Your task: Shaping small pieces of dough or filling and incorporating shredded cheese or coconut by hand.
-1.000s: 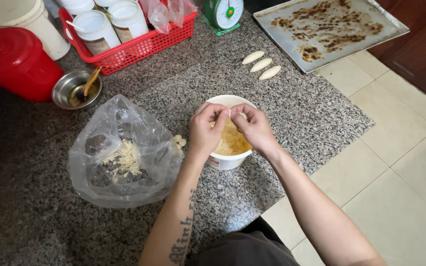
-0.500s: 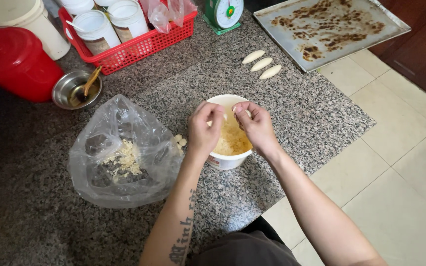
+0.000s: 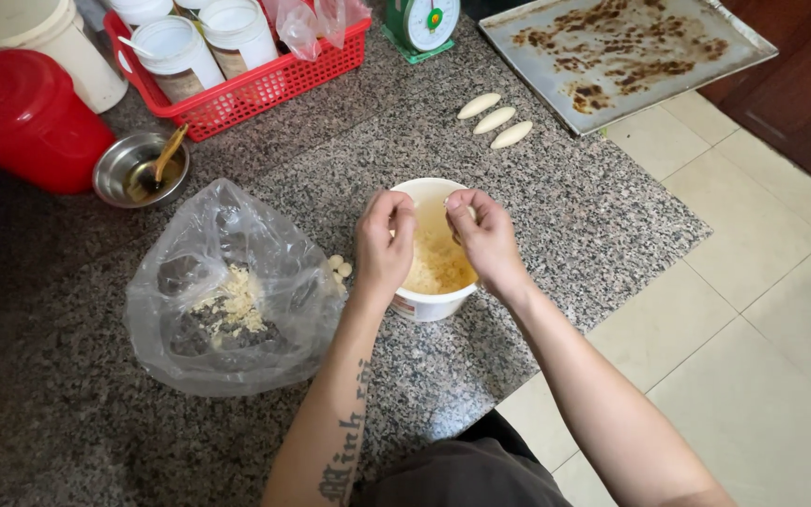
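Your left hand (image 3: 384,242) and right hand (image 3: 482,235): fingertips curled, pinching a small pale piece between them | tub (image 3: 436,302) of yellow filling: directly beneath both, mid-table | bag (image 3: 227,291): left, nearer your left hand

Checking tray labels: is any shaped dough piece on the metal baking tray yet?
No, the three pale oval dough pieces lie on the speckled granite slab beside the stained metal baking tray, not on it.

Kitchen: granite counter (image 3: 537,188), baking tray (image 3: 626,52), kitchen scale (image 3: 421,23).
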